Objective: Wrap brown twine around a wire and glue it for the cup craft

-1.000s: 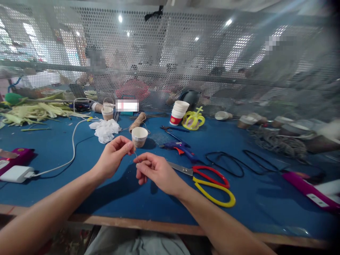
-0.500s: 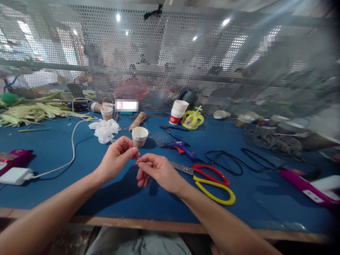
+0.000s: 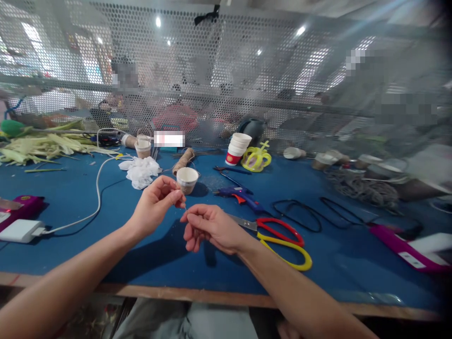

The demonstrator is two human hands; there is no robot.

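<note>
Closer together than a second ago, the left hand [image 3: 157, 205] and right hand [image 3: 210, 226] pinch narrowly at a thin strand [image 3: 185, 207] — too fine to identify — that spans the small gap between their fingertips. Just beyond the grip stands a white-lined cup [image 3: 188, 181]; right of it lie a blue glue gun [image 3: 253, 202] and red-and-yellow-handled scissors [image 3: 261, 222].

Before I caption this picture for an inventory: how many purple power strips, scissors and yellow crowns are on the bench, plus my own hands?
Purple power strips, left strip and right strip: 2
Scissors: 1 pair
Yellow crown: 1
Your hands, left hand and right hand: 2
Total: 6
</note>
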